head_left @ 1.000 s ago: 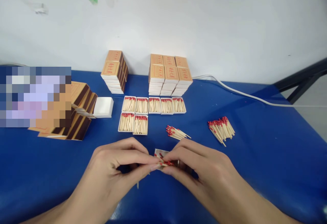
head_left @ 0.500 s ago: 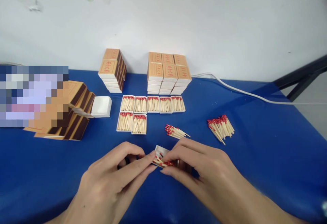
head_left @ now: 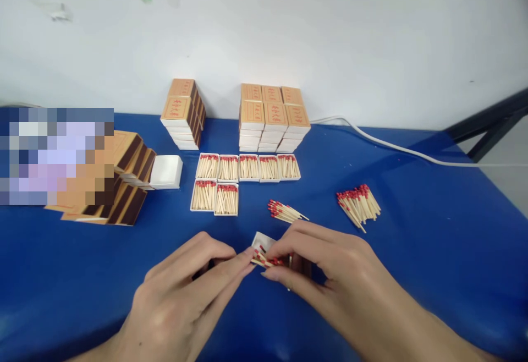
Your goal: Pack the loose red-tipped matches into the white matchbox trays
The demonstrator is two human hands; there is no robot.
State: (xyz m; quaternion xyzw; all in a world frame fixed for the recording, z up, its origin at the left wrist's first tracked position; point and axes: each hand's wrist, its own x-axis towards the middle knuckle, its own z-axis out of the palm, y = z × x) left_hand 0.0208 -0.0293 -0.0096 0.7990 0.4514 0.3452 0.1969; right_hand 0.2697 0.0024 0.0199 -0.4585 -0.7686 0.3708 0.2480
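Low in the middle, my left hand [head_left: 181, 290] pinches the left side of a small white matchbox tray [head_left: 264, 238]. Several red-tipped matches [head_left: 261, 258] lie slanted in it. My right hand [head_left: 330, 265] has its fingers bent over the tray's right part, thumb and forefinger closed around matches at its near edge; the fingers cover much of the tray. Just beyond the right hand is a small heap of matches [head_left: 284, 210]. A larger heap of matches [head_left: 358, 206] sits farther right. Behind, several match-filled trays [head_left: 226, 214] are set in two rows.
Stacked matchboxes [head_left: 179, 108] and a wider block of matchboxes [head_left: 274, 115] stand near the wall. At left, more matchboxes [head_left: 128, 158] adjoin a white tray [head_left: 166, 170], partly behind a pixelated patch. A white cable [head_left: 383, 142] crosses the blue table's back right.
The view has shifted slightly. Both hands still hold at the tray, and a match end now shows below the right fingers. The heaps and filled trays are unchanged.
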